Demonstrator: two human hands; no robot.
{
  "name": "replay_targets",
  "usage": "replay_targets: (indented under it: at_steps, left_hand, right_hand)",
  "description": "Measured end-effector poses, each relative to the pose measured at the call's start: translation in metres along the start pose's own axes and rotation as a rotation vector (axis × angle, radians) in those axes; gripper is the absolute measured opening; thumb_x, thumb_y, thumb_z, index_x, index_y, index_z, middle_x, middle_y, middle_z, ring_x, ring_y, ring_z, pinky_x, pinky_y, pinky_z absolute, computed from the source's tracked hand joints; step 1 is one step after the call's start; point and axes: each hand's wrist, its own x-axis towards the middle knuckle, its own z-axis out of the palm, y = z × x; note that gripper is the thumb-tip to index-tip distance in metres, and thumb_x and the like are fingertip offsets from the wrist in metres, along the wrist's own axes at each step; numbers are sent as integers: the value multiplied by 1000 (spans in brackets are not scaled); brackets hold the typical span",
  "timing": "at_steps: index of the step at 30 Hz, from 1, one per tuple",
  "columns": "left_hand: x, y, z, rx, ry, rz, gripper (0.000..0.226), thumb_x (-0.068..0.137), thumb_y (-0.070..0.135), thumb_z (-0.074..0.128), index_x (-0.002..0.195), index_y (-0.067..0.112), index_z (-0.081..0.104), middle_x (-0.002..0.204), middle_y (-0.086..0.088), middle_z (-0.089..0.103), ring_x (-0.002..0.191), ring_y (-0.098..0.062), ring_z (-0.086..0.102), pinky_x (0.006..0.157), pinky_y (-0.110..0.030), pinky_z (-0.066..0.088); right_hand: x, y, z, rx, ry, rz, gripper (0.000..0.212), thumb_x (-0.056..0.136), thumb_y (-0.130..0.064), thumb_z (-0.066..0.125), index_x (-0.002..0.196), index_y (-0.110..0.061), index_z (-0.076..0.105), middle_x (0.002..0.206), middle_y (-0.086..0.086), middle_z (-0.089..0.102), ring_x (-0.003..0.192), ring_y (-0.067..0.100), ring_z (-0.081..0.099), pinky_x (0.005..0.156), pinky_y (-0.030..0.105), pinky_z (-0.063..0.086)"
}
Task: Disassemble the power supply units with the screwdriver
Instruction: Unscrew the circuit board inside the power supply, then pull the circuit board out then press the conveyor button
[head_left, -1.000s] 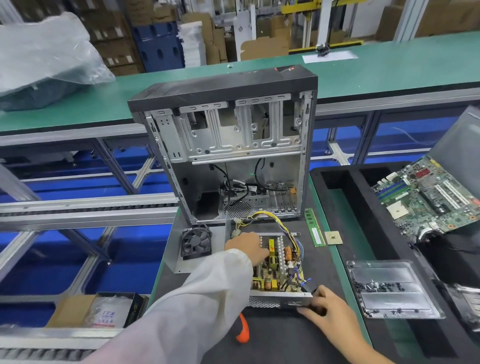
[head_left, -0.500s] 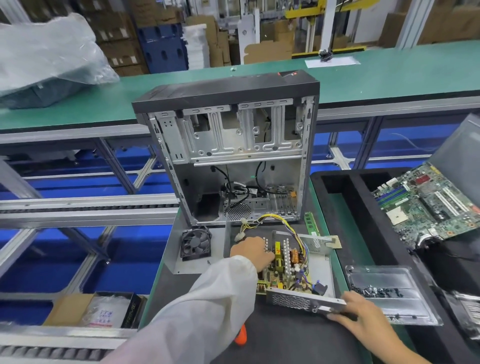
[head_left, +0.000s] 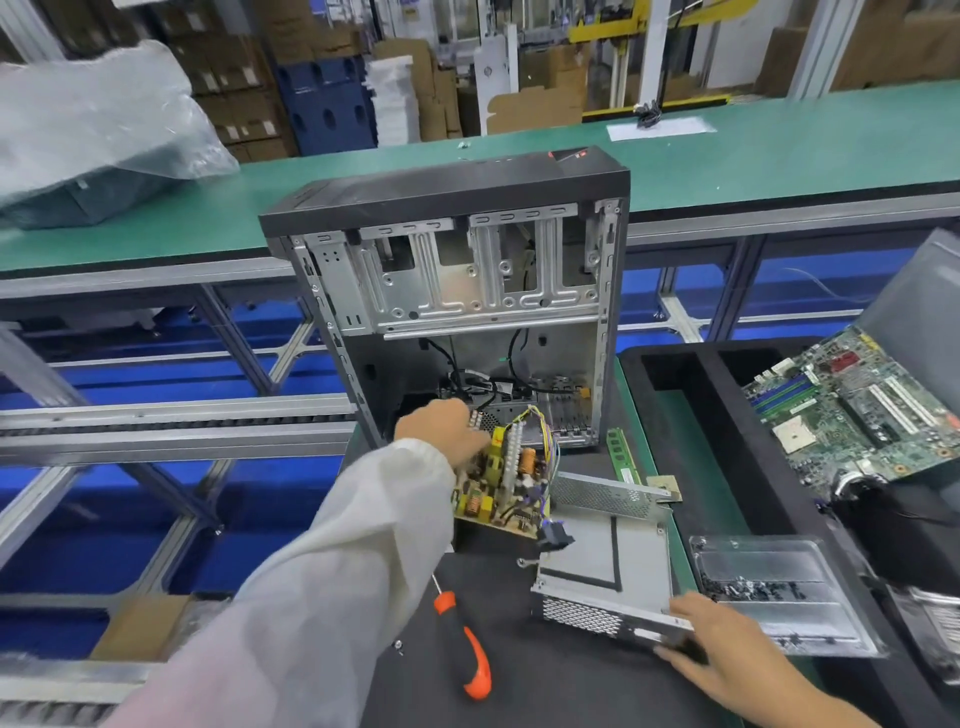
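Under the left hand (head_left: 441, 434) hangs the circuit board (head_left: 506, 483), gripped and lifted free. The right hand (head_left: 711, 649) holds the empty metal case (head_left: 605, 561) so it stays down. Between both hands lies the screwdriver (head_left: 470, 649), not needed now.

My left hand (head_left: 441, 434) grips the circuit board (head_left: 506, 483), lifted clear of the metal housing (head_left: 605, 566); my right hand (head_left: 711, 654) holds that housing's near edge. The screwdriver (head_left: 467, 644) lies on the mat between them.
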Motion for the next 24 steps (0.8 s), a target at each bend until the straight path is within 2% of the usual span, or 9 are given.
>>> replay_targets:
  at_steps: [3,5,7,10,13,15,19,21,24]
  left_hand:
    - [2,-18,-13,-306,-92,-63,37,85,26,64,56,11,46,53,0,41,48,-14,39,52,-25,32]
    - [-2,-26,-22,-446,-97,-92,35,81,21,67,55,9,48,47,3,34,42,-11,32,47,-24,28]
    - [-7,-33,-28,-556,-100,-108,28,79,21,69,61,7,52,47,3,32,44,-14,32,47,-24,27]
    - [-14,-39,-41,-644,-78,-126,23,81,25,68,71,6,60,68,-9,44,64,-21,41,58,-29,33]
    - [-18,-44,-54,-674,-11,-136,24,81,26,68,69,6,64,68,-9,44,60,-20,42,56,-29,35]
    - [-18,-46,-61,-674,19,-135,24,80,27,68,68,8,62,65,-7,39,58,-20,38,55,-29,33]
    - [-19,-47,-67,-655,31,-128,24,81,29,67,67,10,64,73,-12,41,63,-21,40,58,-31,33]
    - [-18,-46,-66,-655,31,-116,26,81,29,66,77,3,68,77,-12,43,65,-21,41,60,-31,34]
    - [-16,-46,-64,-661,36,-103,25,82,29,66,81,4,68,77,-12,43,66,-21,41,61,-31,34]
  right_hand:
    - [5,-4,-5,-65,17,-55,44,86,-66,44,94,-28,66,84,-20,57,73,-3,54,62,11,39]
    - [9,-10,-8,-103,-36,-35,47,88,-66,39,101,-28,63,94,-13,65,86,5,62,70,17,43]
    - [12,-23,-12,-141,-134,-56,41,86,-65,47,88,-26,62,84,-9,66,80,8,62,63,17,38]
    - [16,-41,-7,-146,-51,-141,37,63,-46,80,52,-23,54,46,-12,51,45,5,54,44,12,31]
    - [21,-66,8,-89,-45,-69,39,80,-47,58,51,-21,59,44,-9,55,44,5,57,43,11,37]
    - [33,-77,16,-69,36,36,42,88,-41,57,52,-18,56,45,-3,50,43,9,51,44,17,32]
    - [73,-101,12,61,115,72,58,87,-30,64,48,-21,22,42,-4,18,45,15,28,50,21,20]
    - [93,-110,14,83,57,118,56,92,-31,56,50,-20,22,44,-5,24,51,18,33,55,24,23]
    - [118,-124,24,91,41,152,45,96,-30,50,57,-14,33,57,11,47,60,26,53,58,27,29]
